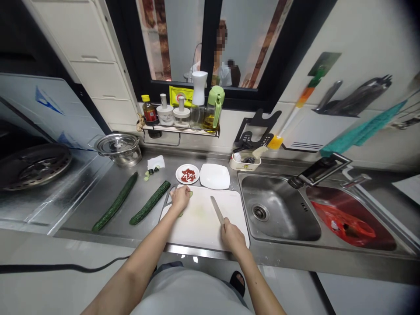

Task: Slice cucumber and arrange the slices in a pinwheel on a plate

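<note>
In the head view a white cutting board (206, 229) lies on the steel counter. My left hand (180, 199) rests at the board's left side, fingers curled over pieces of cucumber (191, 193); green shows at the fingertips and below the palm, the rest is hidden. My right hand (232, 235) grips a kitchen knife (216, 209) by its handle, the blade pointing away from me over the board, apart from the cucumber pieces. Left of the board lie a whole cucumber (151, 203) and, farther left, a longer cucumber (116, 201).
Behind the board stand a white plate with red chopped bits (188, 173) and a square white plate (215, 176). Cucumber end pieces (151, 172) lie by a white tissue (156, 162). A lidded steel pot (120, 148) stands back left. A double sink (282, 205) is right.
</note>
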### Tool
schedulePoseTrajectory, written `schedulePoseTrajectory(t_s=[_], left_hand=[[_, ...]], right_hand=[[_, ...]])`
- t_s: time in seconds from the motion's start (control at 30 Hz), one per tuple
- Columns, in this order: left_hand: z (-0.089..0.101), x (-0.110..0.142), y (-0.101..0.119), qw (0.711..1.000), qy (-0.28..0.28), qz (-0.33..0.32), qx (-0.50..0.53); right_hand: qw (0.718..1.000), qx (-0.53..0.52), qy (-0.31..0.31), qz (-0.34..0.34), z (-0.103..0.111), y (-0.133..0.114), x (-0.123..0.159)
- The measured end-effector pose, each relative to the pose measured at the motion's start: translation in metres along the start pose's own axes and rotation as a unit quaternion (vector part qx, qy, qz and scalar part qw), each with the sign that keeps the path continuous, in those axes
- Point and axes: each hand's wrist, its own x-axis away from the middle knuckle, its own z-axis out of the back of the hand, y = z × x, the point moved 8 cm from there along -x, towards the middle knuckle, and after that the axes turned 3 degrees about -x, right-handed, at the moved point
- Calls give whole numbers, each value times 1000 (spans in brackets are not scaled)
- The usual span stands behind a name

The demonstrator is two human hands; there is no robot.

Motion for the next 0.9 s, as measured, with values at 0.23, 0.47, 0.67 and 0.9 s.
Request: schedulePoseTrajectory(t_s=[0.23,0.47,0.67,0.9], left_hand=[[-21,26,14,996,-68,-7,64],[-29,34,25,996,-82,-29,38],[-27,37,30,993,-94,-70,-11],[-27,29,19,992,-96,-63,-48]], right_hand=[[1000,-4,-4,-2,0,0,-1],[1000,7,-1,1,3,2,-1],[1000,8,3,8,9,4,0],[999,9,23,34,17,0,15]])
